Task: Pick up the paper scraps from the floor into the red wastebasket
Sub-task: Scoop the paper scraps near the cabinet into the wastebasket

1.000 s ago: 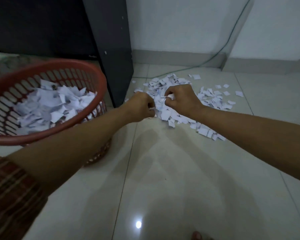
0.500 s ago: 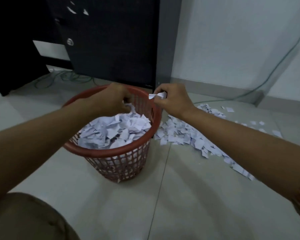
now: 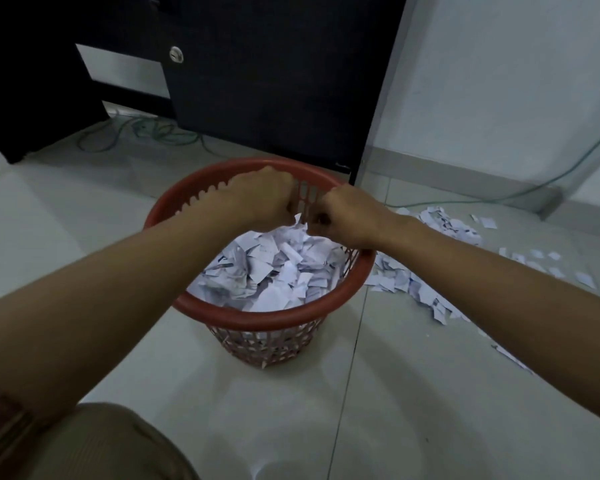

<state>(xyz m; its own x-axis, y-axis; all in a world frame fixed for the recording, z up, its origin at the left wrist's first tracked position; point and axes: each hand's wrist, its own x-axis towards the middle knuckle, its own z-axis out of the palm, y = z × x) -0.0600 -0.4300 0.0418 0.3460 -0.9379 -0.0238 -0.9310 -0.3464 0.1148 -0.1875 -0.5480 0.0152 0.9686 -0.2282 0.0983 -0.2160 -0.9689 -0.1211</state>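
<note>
While scraps [image 3: 413, 282] litter the floor, both hands' fingers curled over the wastebasket [image 3: 257, 315], contents unclear.

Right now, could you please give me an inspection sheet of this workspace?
Surface: pale tiled floor, glossy.
Job's things: red basket upright, heaped with scraps; loose scraps on the floor to its right.
Clutter: nothing seen.
Hands: left hand and right hand curled over the basket; a scrap shows at the left, the right's hold unclear.
Cables: green cable coiled under the dark desk; another along the wall.
Surroundings: white wall.
</note>
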